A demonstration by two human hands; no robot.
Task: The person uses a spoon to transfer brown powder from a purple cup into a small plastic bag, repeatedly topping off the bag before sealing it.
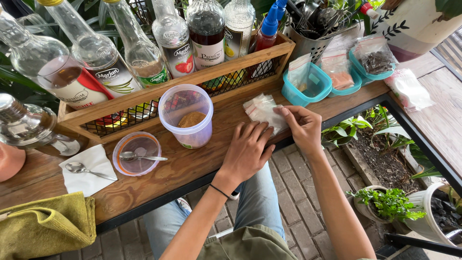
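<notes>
I am resting my left hand (248,151) flat on the wooden counter (159,175), fingers spread and closing on nothing, its fingertips just touching the near edge of the small stack of clear plastic bags (262,110). My right hand (302,126) is coming at that stack from the right, thumb and forefinger pinching lightly at the right-hand edge of the top bag while the other fingers are curling loosely; whether I am actually gripping the film or only pressing on it I cannot tell, since the plastic is thin and nearly see-through. The bags are lying flat against the foot of the wooden bottle rack (192,79), their long side running from upper left down to lower right, so they are sitting ahead of both hands and slightly closer to the right one. To the left of my left hand, near but apart, the open clear tub of brown powder (186,115) is standing upright, and its lid (137,153) is lying beyond it with a spoon (142,156) resting in it. How many bags are making up the stack is hard to say, and my palm is hiding the counter beneath it.
</notes>
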